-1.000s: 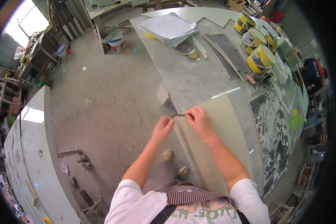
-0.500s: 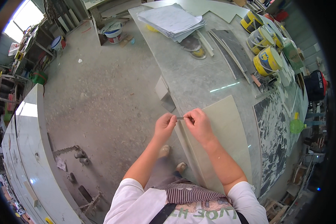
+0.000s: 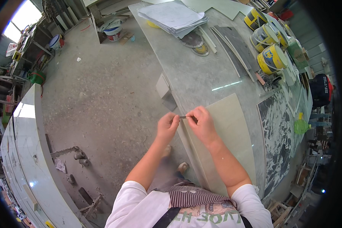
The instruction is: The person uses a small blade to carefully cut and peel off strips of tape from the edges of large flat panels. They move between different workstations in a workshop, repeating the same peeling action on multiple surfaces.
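Note:
My left hand (image 3: 167, 126) and my right hand (image 3: 202, 122) meet at the near left edge of a pale beige slab (image 3: 231, 133) that lies on a grey stone worktable (image 3: 201, 76). Between their fingertips they pinch a small thin dark strip (image 3: 182, 117), one hand at each end, held level just above the slab's corner. What the strip is made of is too small to tell. Both forearms come up from the lower edge of the picture.
Further along the table lie a stack of paper sheets (image 3: 173, 15), round discs (image 3: 197, 42), long stone strips (image 3: 233, 47) and yellow paint cans (image 3: 271, 57). A black-and-white marble slab (image 3: 281, 129) lies to the right. A concrete floor (image 3: 102, 95) and a white curved slab (image 3: 22, 152) are on the left.
The hands have stayed together at the slab's edge with the strip between them. The camera has tilted slightly, so the table appears a little shifted.

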`<state>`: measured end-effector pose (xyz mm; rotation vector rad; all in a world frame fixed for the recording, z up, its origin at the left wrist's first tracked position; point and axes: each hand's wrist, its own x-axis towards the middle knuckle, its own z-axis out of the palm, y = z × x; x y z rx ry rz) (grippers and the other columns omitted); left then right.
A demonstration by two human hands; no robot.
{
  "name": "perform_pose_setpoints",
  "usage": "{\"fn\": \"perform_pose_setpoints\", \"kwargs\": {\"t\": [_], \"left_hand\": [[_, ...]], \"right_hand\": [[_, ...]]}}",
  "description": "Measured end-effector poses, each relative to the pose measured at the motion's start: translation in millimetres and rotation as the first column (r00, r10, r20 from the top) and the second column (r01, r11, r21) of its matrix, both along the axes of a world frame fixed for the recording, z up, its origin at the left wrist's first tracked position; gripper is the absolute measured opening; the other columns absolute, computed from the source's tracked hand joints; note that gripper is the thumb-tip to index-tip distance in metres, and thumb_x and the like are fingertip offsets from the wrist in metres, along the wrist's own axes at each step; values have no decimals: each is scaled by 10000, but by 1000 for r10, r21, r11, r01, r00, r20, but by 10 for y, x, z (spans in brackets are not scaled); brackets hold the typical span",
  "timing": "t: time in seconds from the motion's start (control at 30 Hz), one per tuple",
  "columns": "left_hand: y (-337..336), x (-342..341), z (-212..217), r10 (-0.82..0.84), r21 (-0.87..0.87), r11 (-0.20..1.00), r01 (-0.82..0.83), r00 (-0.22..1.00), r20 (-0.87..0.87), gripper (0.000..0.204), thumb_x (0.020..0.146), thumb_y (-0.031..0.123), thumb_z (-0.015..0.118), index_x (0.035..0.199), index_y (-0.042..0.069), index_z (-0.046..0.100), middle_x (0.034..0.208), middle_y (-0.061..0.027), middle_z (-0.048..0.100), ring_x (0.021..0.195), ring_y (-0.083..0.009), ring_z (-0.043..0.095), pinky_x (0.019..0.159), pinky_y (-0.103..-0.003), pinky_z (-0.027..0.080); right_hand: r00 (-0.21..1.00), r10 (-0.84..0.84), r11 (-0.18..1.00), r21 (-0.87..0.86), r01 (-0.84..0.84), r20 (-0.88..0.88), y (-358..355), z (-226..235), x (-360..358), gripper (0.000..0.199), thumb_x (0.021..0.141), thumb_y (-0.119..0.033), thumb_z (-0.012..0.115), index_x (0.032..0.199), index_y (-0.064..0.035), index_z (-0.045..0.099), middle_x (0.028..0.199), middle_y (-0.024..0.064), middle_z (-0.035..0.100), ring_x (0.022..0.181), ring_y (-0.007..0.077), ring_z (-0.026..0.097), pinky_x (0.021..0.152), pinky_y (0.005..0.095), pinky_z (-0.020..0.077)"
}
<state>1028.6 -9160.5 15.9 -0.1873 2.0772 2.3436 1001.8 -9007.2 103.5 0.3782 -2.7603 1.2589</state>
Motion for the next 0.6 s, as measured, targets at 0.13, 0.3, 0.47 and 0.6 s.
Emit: {"fn": "perform_pose_setpoints", "kwargs": {"t": [0.13,0.3,0.47,0.6], "left_hand": [[83,51,-30,40,31,999,-41,999,20,145,989,135,629,882,36,623,761,43,588,699,-24,512,622,-195,422],[96,82,-28,78,48,996,-78,997,2,146,990,145,630,893,35,621,772,41,592,711,-29,526,632,-198,430],[192,128,11,126,-3,992,-126,992,-1,173,989,164,624,899,18,640,755,-6,616,672,-72,542,618,-242,452],[210,97,-58,154,-54,986,-159,984,-87,187,990,176,619,912,9,650,744,-29,626,656,-92,551,608,-260,460]], "right_hand": [[1000,13,1000,-19,-14,-7,47,-48,9,97,777,27,703,833,-46,675,826,91,615,760,275,608,656,378,502],[1000,20,999,-30,-19,20,-1,-1,2,93,784,28,697,842,-42,681,826,92,616,756,273,609,654,377,503],[999,21,999,-49,-20,30,36,-51,18,80,791,23,693,838,-41,685,826,93,614,761,271,605,659,372,502],[999,38,999,-39,-38,1,-29,27,-7,73,792,25,688,832,-36,686,832,91,615,779,264,603,666,365,502]]}}
